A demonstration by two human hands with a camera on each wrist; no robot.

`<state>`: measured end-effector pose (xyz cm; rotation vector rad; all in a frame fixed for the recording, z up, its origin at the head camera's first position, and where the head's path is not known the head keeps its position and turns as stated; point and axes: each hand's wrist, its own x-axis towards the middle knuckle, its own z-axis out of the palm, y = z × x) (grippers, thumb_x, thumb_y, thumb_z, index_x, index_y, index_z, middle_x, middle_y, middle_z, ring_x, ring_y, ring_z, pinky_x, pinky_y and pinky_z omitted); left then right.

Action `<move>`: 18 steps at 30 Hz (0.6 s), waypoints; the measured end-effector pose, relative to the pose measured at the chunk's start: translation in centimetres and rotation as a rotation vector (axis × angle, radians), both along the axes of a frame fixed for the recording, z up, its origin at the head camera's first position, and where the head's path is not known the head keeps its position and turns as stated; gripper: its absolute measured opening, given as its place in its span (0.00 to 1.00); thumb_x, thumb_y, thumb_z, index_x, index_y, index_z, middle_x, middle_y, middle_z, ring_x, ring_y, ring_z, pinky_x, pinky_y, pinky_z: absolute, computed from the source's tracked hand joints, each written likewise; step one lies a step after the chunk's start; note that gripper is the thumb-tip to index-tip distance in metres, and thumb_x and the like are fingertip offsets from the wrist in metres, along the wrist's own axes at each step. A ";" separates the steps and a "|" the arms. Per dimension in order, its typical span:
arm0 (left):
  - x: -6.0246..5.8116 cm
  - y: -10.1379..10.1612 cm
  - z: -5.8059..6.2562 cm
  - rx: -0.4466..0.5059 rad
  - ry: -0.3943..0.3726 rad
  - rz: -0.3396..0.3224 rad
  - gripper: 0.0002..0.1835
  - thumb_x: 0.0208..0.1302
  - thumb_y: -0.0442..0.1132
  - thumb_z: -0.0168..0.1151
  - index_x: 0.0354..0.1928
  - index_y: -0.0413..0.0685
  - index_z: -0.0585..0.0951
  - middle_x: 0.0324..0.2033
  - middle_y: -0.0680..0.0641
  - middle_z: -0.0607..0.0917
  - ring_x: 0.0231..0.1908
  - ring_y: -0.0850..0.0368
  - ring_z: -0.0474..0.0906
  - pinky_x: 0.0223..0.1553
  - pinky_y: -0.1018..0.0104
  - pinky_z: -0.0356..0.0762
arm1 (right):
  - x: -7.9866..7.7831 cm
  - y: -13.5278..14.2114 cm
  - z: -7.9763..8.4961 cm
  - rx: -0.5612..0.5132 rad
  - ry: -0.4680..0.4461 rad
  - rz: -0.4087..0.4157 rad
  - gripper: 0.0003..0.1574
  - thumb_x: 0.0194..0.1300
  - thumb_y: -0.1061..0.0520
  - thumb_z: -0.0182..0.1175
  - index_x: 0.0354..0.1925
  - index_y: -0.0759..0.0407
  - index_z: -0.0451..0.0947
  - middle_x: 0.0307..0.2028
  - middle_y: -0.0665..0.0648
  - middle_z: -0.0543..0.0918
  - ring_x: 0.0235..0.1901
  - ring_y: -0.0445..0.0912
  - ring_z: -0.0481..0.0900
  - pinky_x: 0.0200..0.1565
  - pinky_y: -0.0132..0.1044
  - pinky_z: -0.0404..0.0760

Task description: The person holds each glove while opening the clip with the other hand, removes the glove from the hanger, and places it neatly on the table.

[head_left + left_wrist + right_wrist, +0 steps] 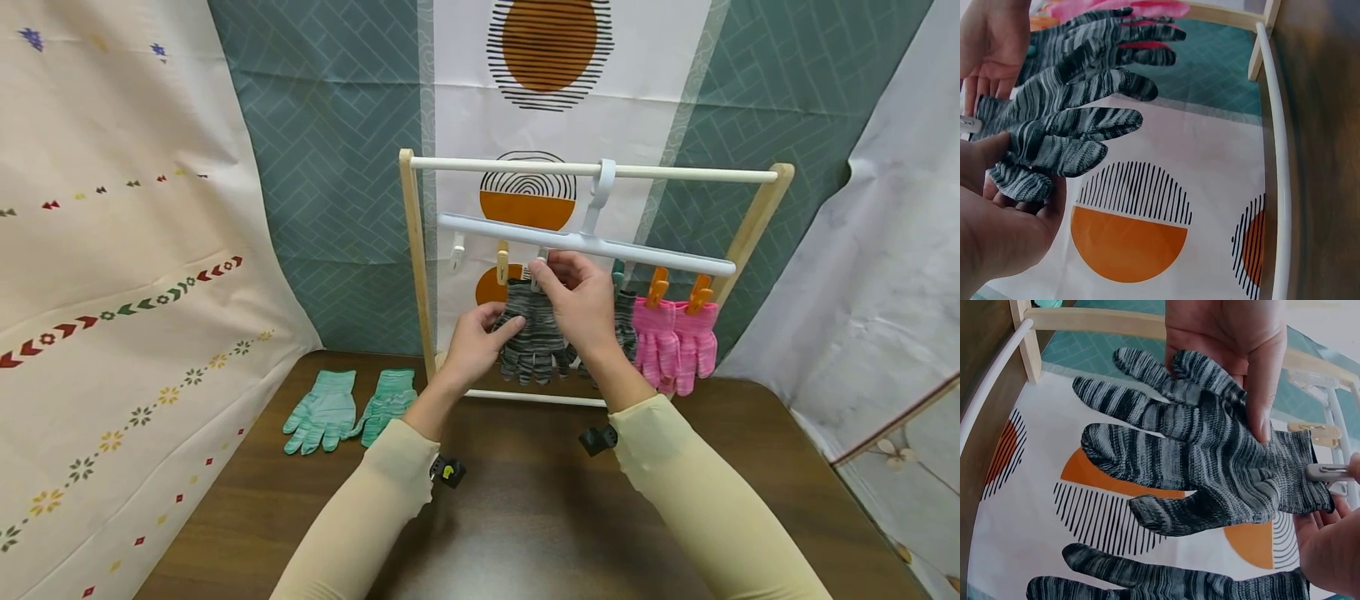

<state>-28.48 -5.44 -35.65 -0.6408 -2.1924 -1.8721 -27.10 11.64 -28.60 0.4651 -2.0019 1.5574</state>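
Observation:
A grey-and-black striped knit glove [536, 337] hangs below a pale hanger [495, 228], its fingers pointing down. My left hand [474, 343] holds this glove at its side, thumb in front and fingers behind. At the cuff, my right hand [583, 302] pinches a light grey clothespin [1327, 472], which sits over the cuff's edge in the right wrist view. Partly hidden behind my right hand is a second striped glove [626, 327], near a green clothespin [618, 273]. To its right, pink gloves [675, 337] hang from orange clothespins [657, 286].
The hanger hooks over the white top rod [510, 167] of a wooden-sided rack [417, 258]. A white clothespin [457, 252] and a beige clothespin [502, 263] hang at its left. Two mint-green gloves [330, 408] lie on the brown table [510, 517], left of the rack.

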 end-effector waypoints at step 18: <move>0.2 2.0 0.2 0.082 -0.079 -0.025 0.16 0.76 0.42 0.68 0.57 0.39 0.85 0.40 0.43 0.91 0.38 0.56 0.87 0.46 0.62 0.85 | -0.5 1.4 -0.3 -0.080 0.020 -0.047 0.24 0.71 0.47 0.72 0.53 0.65 0.86 0.45 0.60 0.91 0.45 0.44 0.88 0.48 0.34 0.84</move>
